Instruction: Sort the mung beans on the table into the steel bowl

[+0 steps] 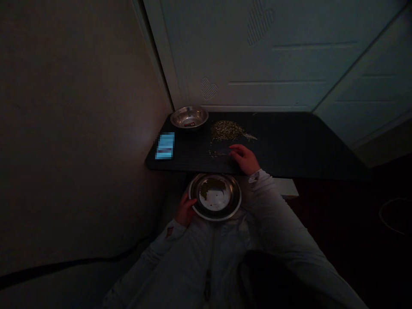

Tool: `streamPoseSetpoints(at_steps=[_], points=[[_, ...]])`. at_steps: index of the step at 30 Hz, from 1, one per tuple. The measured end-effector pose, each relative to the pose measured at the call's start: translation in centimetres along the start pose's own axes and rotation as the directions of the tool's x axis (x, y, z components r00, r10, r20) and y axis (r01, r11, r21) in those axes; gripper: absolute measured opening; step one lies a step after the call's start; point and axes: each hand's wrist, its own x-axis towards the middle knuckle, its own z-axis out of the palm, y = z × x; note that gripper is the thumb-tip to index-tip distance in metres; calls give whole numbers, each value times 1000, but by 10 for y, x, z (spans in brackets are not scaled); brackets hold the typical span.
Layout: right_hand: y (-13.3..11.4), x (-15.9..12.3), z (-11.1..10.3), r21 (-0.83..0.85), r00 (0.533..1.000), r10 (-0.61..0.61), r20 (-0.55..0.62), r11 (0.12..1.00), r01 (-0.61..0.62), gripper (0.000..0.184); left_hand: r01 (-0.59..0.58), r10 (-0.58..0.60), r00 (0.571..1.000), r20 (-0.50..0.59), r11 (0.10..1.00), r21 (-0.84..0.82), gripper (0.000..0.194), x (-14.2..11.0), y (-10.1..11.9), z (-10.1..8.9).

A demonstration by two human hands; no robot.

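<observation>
My left hand [186, 210] grips the left rim of a shallow metal bowl [238, 195] in front of my lap, just below the table edge. Small greenish grains [213, 185] lie on the bowl's bottom, mostly toward its far and left side. Over the near part of the dark table [299, 148], my right hand [245, 159] is open, its fingers stretched left and slightly bent. A few scattered grains [217, 153] lie close to those fingertips. Beyond them spreads a larger pile of mixed pale and green grains [227, 130]. Dim light hides fine detail.
A second metal bowl [189, 112] stands at the table's back left, with a small reddish item inside. A lit phone screen [165, 146], blurred, lies at the left edge. White panels [270, 94] rise behind the table; a wall [96, 128] closes the left side.
</observation>
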Motion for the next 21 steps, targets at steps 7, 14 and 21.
streamPoseSetpoints(at_steps=[7, 14, 21], points=[[-9, 0, 18, -107, 998, -19, 57, 994, 25, 25, -25, 25, 1000, -1, 1000, -16, 42, -2, 0, 1], [-16, -6, 22, -64, 975, -53, 217, 996, 68, 24, -43, 40, 999, -36, 995, -89, 36, -3, 2, 1], [-20, -10, 18, 139, 960, -42, 277, 990, 3, 22, -53, 50, 998, -30, 995, -89, 37, -3, 3, 2]])
